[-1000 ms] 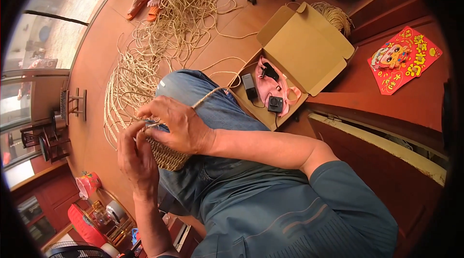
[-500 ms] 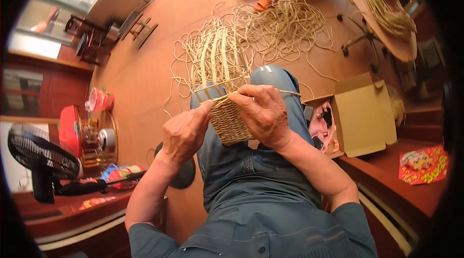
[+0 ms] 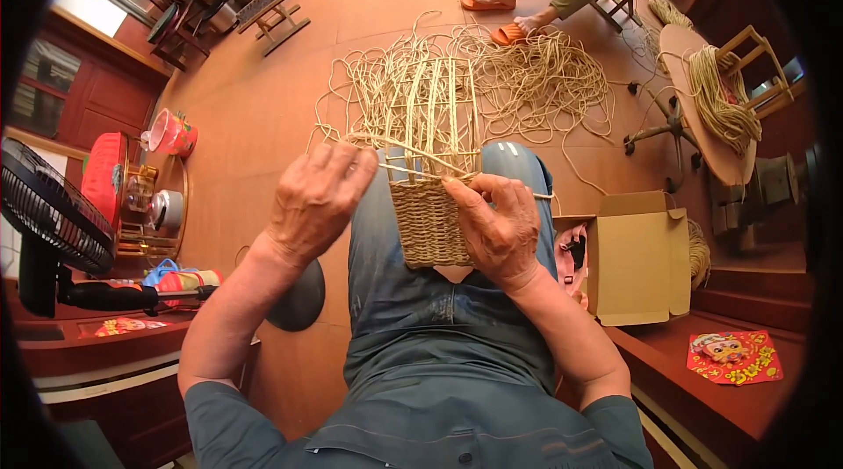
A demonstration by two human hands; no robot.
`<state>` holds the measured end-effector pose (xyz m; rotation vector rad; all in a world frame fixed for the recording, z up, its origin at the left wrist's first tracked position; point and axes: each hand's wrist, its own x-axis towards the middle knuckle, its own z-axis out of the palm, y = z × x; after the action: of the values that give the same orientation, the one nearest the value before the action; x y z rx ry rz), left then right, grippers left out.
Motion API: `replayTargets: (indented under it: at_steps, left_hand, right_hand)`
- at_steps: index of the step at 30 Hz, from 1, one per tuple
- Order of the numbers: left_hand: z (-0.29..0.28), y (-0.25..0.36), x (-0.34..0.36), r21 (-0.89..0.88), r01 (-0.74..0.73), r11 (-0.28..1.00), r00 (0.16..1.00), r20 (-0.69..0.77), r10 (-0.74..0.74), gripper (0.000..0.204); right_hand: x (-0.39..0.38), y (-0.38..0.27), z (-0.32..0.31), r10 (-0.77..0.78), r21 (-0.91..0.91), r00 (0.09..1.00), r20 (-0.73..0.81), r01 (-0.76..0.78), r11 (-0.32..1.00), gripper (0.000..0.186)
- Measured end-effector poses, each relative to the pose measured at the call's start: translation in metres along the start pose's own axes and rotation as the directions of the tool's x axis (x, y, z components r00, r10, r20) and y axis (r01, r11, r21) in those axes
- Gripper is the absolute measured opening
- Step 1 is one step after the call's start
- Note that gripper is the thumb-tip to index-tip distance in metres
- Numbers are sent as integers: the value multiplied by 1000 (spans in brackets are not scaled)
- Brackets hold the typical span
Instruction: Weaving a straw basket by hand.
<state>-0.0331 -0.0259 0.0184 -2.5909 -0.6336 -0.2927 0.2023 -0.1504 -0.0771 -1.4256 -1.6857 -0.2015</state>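
On my lap stands a tan basket, its near part tightly woven. Bare upright frame strips run on beyond the weave, away from me. My left hand is closed, pinching a length of tan cord pulled taut out to the left of the basket. At the basket's right top corner, my right hand grips the woven edge, thumb and forefinger pressed where the cord meets the weave. The palm side of both hands is hidden.
Piles of loose cord spread over the floor ahead. A person's feet in orange slippers are beyond. An open cardboard box stands at right, a black fan at left. Coiled cord lies on a board at far right.
My left hand has moved off the basket's edge to the left, drawing the cord out with it. The right hand stays at the right corner. The view has shifted.
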Motion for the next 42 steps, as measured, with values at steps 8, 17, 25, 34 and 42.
replayTargets:
  at_steps: [8,17,25,34,42]
  left_hand:
    - [-19,-39,32,-100,134,986,962,-226,-154,11]
    - [-41,-23,129,-92,6,996,884,-465,-49,9]
    - [-36,19,130,-161,-126,979,853,-521,24,12]
    - [-13,44,29,-890,158,428,747,-175,-641,22]
    - [39,91,5,-721,245,648,830,-189,-524,61]
  right_hand:
    - [14,-18,-1,73,-41,993,94,-69,997,41]
    - [12,-27,-2,30,-163,986,166,-3,987,50]
    - [17,-30,-1,196,-98,918,343,-173,980,53]
    - [30,-24,-10,352,172,811,467,-474,864,48]
    - [27,-20,-3,432,325,730,530,-645,692,48]
